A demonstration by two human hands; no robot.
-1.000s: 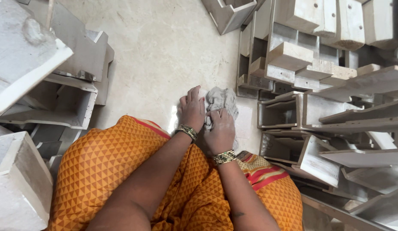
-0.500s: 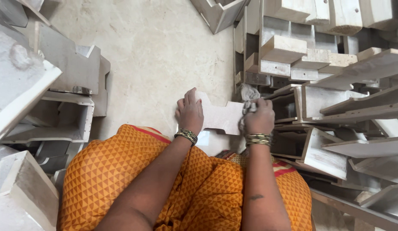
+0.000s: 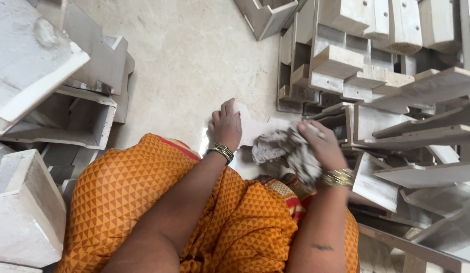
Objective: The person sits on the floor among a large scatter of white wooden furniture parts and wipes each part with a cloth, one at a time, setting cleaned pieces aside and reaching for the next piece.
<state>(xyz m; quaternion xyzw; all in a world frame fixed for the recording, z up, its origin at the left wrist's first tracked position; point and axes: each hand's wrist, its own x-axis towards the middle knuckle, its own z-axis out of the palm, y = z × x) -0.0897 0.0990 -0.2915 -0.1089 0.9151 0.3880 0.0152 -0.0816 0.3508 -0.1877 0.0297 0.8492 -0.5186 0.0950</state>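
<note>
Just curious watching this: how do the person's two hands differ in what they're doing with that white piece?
The left hand lies flat with fingers spread on the white wooden piece, pressing it down. The right hand is closed around a crumpled, stained cloth held over the same piece. The left hand holds nothing; the right hand grips the cloth. Both wear gold bangles at the wrist.

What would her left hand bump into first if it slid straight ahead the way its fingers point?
Probably nothing soon: the left hand rests on a flat white board, fingers pointing up the picture toward bare pale floor. Depth is hard to judge.
</note>
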